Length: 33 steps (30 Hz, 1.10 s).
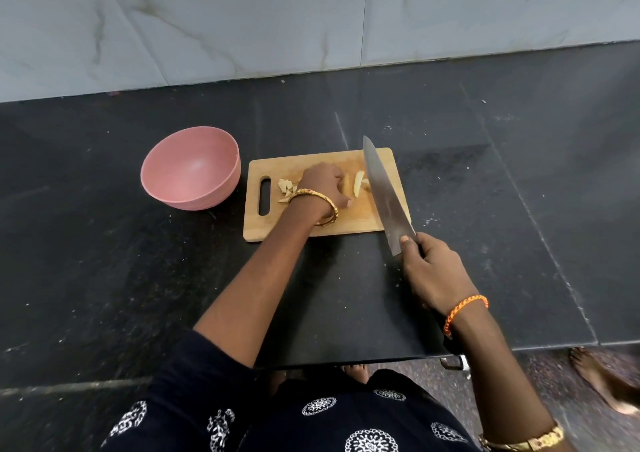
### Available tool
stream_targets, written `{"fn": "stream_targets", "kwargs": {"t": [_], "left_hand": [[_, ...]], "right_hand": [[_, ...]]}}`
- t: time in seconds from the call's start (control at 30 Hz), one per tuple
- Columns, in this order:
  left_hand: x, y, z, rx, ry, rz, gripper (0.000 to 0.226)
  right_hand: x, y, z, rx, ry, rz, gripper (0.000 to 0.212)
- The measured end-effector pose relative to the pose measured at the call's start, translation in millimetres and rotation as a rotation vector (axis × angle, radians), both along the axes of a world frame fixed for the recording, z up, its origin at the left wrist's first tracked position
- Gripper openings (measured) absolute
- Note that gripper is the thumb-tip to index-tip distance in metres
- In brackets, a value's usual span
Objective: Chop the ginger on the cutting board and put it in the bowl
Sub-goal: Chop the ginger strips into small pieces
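Note:
A wooden cutting board (349, 225) lies on the black counter. My left hand (323, 185) is curled over a piece of ginger at the board's middle, mostly hiding it. A pale ginger strip (358, 183) lies just right of that hand, and ginger peelings (285, 190) sit near the board's handle slot. My right hand (434, 271) grips the handle of a large knife (384, 192); its blade hangs raised over the board's right side, tip pointing away from me. A pink bowl (190, 167) stands to the left of the board, nothing visible inside.
The black stone counter (138, 278) ends at a tiled wall (311, 19) behind the board. Its front edge runs just below my right wrist, with bare feet (602, 379) on the floor beyond it.

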<state>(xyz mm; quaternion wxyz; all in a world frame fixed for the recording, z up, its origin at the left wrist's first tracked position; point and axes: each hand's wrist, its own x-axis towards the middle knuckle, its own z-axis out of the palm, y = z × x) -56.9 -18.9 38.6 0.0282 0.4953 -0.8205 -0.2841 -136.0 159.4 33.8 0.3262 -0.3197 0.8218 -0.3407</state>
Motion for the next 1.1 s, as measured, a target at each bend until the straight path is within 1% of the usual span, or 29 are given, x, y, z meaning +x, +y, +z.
{"fn": "stream_targets", "kwargs": {"t": [0.07,0.1,0.27,0.43,0.5,0.53,0.7,0.83,0.93,1.0,1.1], "left_hand": [[2,-2,-1,0.01,0.012,-0.017,0.053],[1,-3,-3,0.001,0.024,-0.012,0.055],[3,-3,-11,-0.036,0.101,0.049,0.035],[5,2,-13,-0.036,0.205,0.103,0.038],[4,5,-12,0.001,0.237,0.122,0.054],[3,5,-12,0.023,0.235,0.124,0.06],[0,-1,-14,0.089,0.18,0.096,0.066],[-1,-6,-13,0.015,0.105,0.029,0.062],[0,-7,-12,0.022,0.094,-0.019,0.063],[1,-8,-12,0.04,0.119,-0.007,0.065],[1,-9,-13,0.02,0.133,0.032,0.061]], "right_hand": [[5,-6,0,0.012,0.037,0.031,0.033],[8,-9,0,0.02,0.048,0.041,0.032],[13,-27,-1,0.07,0.096,0.081,0.031],[12,-37,-1,0.112,0.129,0.105,0.032],[11,-39,-1,0.12,0.137,0.115,0.032],[10,-39,0,0.121,0.141,0.118,0.032],[4,-37,0,0.126,0.16,0.122,0.033],[1,-37,-2,0.133,0.155,0.137,0.034],[-2,-37,-5,0.123,0.122,0.117,0.036],[-6,-35,-6,0.102,0.104,0.09,0.036],[-10,-31,-4,0.067,0.092,0.06,0.037]]}}
